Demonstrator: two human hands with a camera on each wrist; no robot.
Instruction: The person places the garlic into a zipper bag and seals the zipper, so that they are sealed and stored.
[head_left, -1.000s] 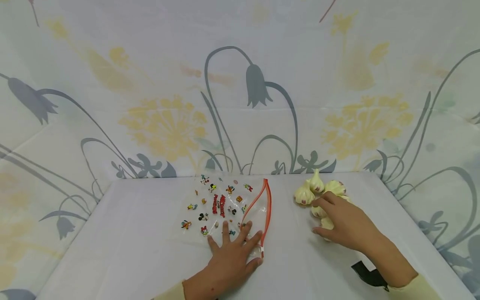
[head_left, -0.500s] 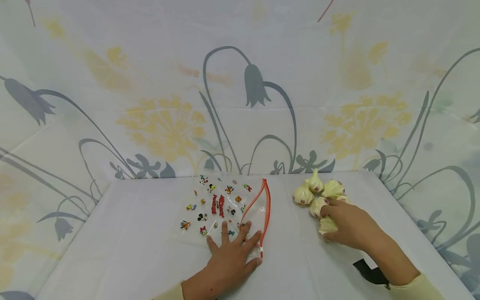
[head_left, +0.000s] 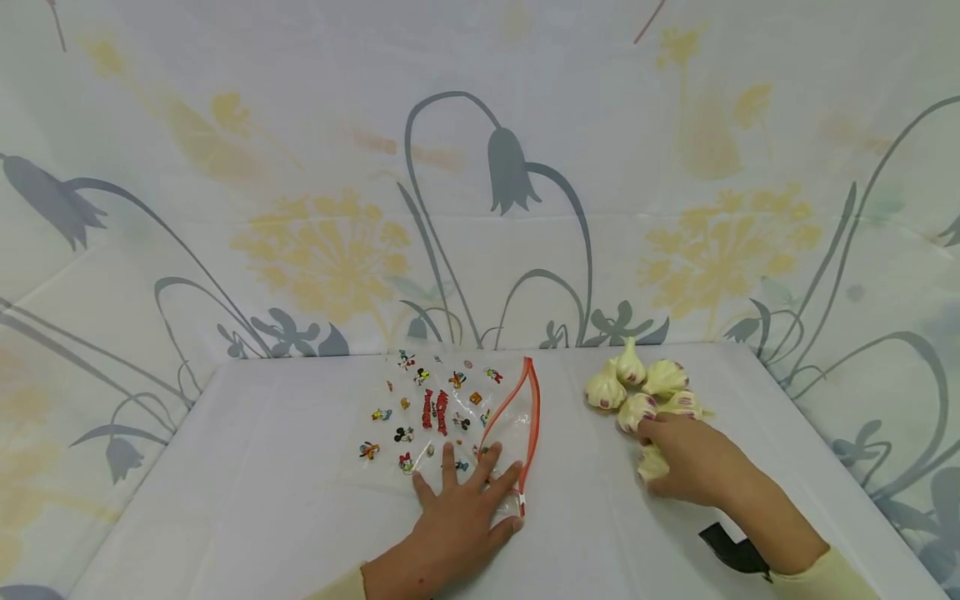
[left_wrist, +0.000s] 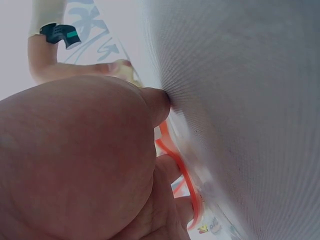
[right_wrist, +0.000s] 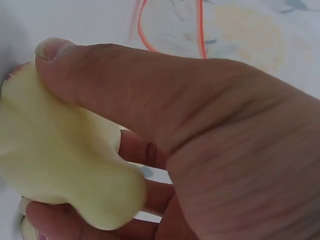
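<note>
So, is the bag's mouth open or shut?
Open: on the bag, the two orange zip strips bow apart, leaving a gap between them.

- I face a pale backdrop (head_left: 330, 50) printed with drooping grey bellflowers (head_left: 511, 167) and yellow flower heads (head_left: 330, 250).
- To my left and right, similar flowered print (head_left: 123, 458).
- Below me, a white table (head_left: 277, 508).

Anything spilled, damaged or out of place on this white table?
Nothing stands out: no spill or visible damage. The clear bag lies flat under the left hand, its orange edges parted; the garlic bulbs sit together, the right hand gripping one bulb.
</note>
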